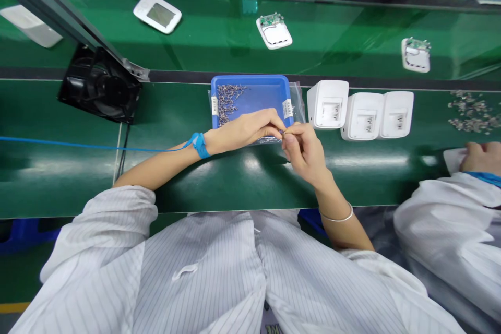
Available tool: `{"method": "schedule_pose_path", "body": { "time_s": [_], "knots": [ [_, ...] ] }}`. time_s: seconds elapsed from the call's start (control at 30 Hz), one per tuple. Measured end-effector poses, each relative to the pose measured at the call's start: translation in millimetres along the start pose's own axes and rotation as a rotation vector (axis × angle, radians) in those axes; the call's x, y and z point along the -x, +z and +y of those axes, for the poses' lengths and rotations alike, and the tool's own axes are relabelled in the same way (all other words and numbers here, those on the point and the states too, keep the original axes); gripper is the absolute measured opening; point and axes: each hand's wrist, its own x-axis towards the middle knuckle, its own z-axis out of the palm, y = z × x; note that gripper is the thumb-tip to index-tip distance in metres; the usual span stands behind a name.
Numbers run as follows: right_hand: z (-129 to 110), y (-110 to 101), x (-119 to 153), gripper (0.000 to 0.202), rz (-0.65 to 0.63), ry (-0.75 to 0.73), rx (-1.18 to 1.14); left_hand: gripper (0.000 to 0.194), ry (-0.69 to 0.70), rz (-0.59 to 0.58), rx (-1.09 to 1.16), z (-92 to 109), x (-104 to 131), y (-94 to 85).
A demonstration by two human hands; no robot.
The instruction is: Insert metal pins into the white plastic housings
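Observation:
A blue tray (270, 80) lies on the green table, with a pile of small metal parts (227, 102) along its left side. My left hand (248, 129), with a blue strap at its wrist, reaches over the tray's front edge, thumb and fingertips pinched on a small metal part (282, 132). Fingers of my right hand (304, 150) meet them at the tray's front right corner and pinch the same part or one touching it; the fingertips hide most of it. Under the tray lies a clear plastic bag (298, 102).
Three white housings (327, 104) stand right of the tray. A black fan (102, 86) is at the left. Beyond are a white device with a screen (157, 13) and opened units (274, 31). Far right, a person's hand (483, 158) rests near scattered parts (473, 112).

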Motion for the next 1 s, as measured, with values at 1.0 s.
{"method": "schedule_pose_path", "body": {
  "time_s": [1.0],
  "knots": [
    [30.7,-41.6,-15.2,0.044,-0.261,-0.14,0.494,0.037,-0.37,-0.313,0.671,33.7,-1.9,4.5]
  ]
}}
